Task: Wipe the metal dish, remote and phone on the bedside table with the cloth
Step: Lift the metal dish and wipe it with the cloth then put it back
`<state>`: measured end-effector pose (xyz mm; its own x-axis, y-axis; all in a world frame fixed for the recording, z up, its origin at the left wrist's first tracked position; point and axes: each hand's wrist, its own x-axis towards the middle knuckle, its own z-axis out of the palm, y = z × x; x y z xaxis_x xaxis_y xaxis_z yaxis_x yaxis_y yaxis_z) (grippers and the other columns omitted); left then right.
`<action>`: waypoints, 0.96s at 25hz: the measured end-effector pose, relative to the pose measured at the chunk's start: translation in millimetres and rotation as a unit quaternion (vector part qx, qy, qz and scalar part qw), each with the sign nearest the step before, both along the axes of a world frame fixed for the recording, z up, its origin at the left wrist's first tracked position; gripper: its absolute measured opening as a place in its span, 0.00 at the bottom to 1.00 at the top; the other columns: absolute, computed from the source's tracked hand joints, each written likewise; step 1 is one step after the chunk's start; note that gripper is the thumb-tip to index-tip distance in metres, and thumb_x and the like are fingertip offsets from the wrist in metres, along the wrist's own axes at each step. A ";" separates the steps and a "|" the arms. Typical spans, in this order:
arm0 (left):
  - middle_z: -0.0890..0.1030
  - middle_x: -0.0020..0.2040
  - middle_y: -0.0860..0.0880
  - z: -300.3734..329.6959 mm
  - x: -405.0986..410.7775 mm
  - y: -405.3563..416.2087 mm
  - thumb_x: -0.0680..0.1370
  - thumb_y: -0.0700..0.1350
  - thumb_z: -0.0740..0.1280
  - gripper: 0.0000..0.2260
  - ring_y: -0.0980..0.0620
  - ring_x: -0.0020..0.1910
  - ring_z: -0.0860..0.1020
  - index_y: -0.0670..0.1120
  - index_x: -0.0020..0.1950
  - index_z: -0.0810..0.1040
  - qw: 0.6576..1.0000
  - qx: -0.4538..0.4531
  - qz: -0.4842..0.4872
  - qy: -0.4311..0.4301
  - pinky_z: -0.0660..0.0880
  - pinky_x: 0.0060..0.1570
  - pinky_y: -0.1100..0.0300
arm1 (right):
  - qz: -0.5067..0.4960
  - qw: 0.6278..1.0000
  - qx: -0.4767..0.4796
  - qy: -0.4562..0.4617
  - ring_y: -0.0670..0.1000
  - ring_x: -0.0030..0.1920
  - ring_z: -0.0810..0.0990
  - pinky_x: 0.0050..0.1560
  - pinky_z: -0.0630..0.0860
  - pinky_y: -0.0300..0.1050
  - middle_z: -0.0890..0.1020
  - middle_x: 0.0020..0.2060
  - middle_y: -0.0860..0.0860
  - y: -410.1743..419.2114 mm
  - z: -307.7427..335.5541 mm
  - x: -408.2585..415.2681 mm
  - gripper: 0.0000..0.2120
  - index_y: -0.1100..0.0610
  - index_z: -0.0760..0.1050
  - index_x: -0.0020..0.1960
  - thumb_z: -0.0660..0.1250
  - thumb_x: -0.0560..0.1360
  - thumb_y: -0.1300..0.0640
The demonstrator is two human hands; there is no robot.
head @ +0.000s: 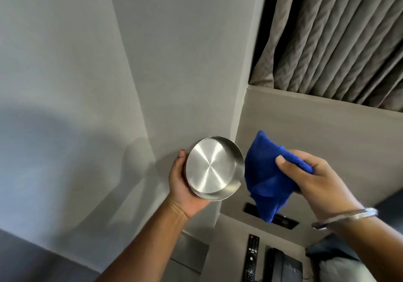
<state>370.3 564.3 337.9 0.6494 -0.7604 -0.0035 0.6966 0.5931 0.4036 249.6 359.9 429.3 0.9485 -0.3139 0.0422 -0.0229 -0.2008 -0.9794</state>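
Observation:
My left hand (183, 185) holds a round metal dish (214, 168) up in the air, tilted so its shiny inside faces me. Just right of it, my right hand (309, 172) grips a bunched blue cloth (266, 179); the cloth's edge touches or nearly touches the dish's right rim. Below, on the bedside table (231, 238), a black remote (251, 257) lies lengthwise. Beside it to the right lies a dark flat phone (283, 266), partly cut off by the frame's bottom edge.
A grey wall corner stands behind the dish. Beige curtains (331, 32) hang at the upper right above a panelled headboard wall. A dark socket panel (283, 218) sits in that wall behind the cloth. A pillow (340, 266) lies at the lower right.

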 end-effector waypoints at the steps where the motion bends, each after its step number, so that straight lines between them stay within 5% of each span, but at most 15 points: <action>1: 0.76 0.70 0.42 -1.2 -0.5 1.0 0.63 0.63 0.76 0.38 0.37 0.72 0.70 0.47 0.69 0.77 1.000 0.007 0.019 -0.017 0.58 0.74 0.35 | 0.025 0.997 -0.059 -0.031 0.51 0.38 0.81 0.41 0.77 0.45 0.83 0.37 0.56 7.2 4.2 -2.6 0.07 0.56 0.80 0.43 0.66 0.76 0.53; 4: 0.82 0.62 0.41 0.3 3.9 1.0 0.66 0.60 0.76 0.33 0.42 0.62 0.79 0.43 0.66 0.80 0.996 0.029 0.041 -0.078 0.72 0.67 0.45 | 0.088 0.942 -0.317 -0.061 0.46 0.45 0.77 0.47 0.73 0.37 0.79 0.43 0.44 39.4 0.6 3.0 0.06 0.50 0.79 0.46 0.65 0.75 0.49; 6: 0.84 0.58 0.41 -0.9 5.8 -3.0 0.67 0.60 0.76 0.30 0.43 0.58 0.81 0.43 0.63 0.82 0.990 0.057 0.022 -0.124 0.77 0.61 0.49 | 0.100 0.855 -0.509 0.013 0.49 0.48 0.73 0.48 0.73 0.43 0.74 0.47 0.45 61.2 -8.2 15.2 0.09 0.47 0.77 0.49 0.61 0.76 0.46; 8: 0.84 0.55 0.39 0.4 3.2 -8.7 0.64 0.60 0.78 0.32 0.42 0.55 0.81 0.43 0.61 0.82 0.984 0.105 0.008 -0.147 0.77 0.56 0.50 | 0.112 0.805 -0.574 0.101 0.51 0.46 0.73 0.47 0.73 0.46 0.72 0.47 0.47 72.4 -11.4 27.4 0.10 0.48 0.77 0.46 0.58 0.76 0.46; 12: 0.78 0.51 0.36 -3.9 -7.3 -25.8 0.57 0.61 0.80 0.42 0.42 0.48 0.78 0.37 0.62 0.75 0.978 0.172 0.018 -0.121 0.76 0.48 0.53 | 0.139 0.873 -0.424 0.199 0.48 0.33 0.73 0.35 0.73 0.44 0.76 0.35 0.50 76.5 -14.6 42.9 0.11 0.54 0.73 0.34 0.64 0.73 0.50; 15: 0.72 0.54 0.36 -16.8 -16.8 -34.7 0.60 0.58 0.80 0.37 0.41 0.49 0.74 0.40 0.60 0.72 0.983 0.152 0.003 -0.105 0.74 0.47 0.52 | 0.142 0.947 -0.135 0.254 0.47 0.29 0.74 0.35 0.72 0.41 0.77 0.26 0.49 69.2 -14.0 37.4 0.13 0.53 0.74 0.27 0.69 0.70 0.57; 17: 0.80 0.48 0.37 -21.0 -16.9 -42.8 0.64 0.57 0.79 0.27 0.43 0.48 0.81 0.37 0.49 0.79 0.987 0.136 -0.030 -0.084 0.79 0.50 0.55 | 0.099 0.956 0.141 0.238 0.50 0.35 0.81 0.44 0.76 0.44 0.83 0.31 0.52 60.9 -16.6 28.6 0.04 0.56 0.82 0.35 0.71 0.68 0.59; 19: 0.82 0.53 0.41 -15.5 -14.0 -51.9 0.70 0.63 0.71 0.29 0.48 0.58 0.80 0.38 0.55 0.81 0.988 0.082 -0.108 -0.069 0.73 0.64 0.58 | 0.053 0.935 0.287 0.200 0.58 0.46 0.82 0.55 0.75 0.52 0.84 0.43 0.61 47.1 -22.4 17.9 0.12 0.64 0.82 0.49 0.70 0.68 0.58; 21: 0.77 0.64 0.42 -12.6 -3.6 -53.4 0.72 0.68 0.62 0.40 0.46 0.69 0.73 0.36 0.70 0.72 0.990 0.063 -0.118 -0.046 0.63 0.73 0.53 | 0.035 0.947 0.273 0.165 0.61 0.51 0.81 0.55 0.76 0.52 0.83 0.50 0.65 29.3 -24.2 3.2 0.18 0.67 0.79 0.55 0.69 0.69 0.57; 24: 0.79 0.66 0.36 -32.5 11.9 -47.4 0.60 0.65 0.77 0.44 0.33 0.64 0.77 0.45 0.71 0.75 0.992 0.090 -0.071 0.061 0.70 0.64 0.33 | -0.025 0.981 0.152 0.118 0.59 0.44 0.81 0.45 0.77 0.52 0.84 0.45 0.62 -14.8 -11.7 -18.7 0.17 0.66 0.80 0.49 0.68 0.70 0.52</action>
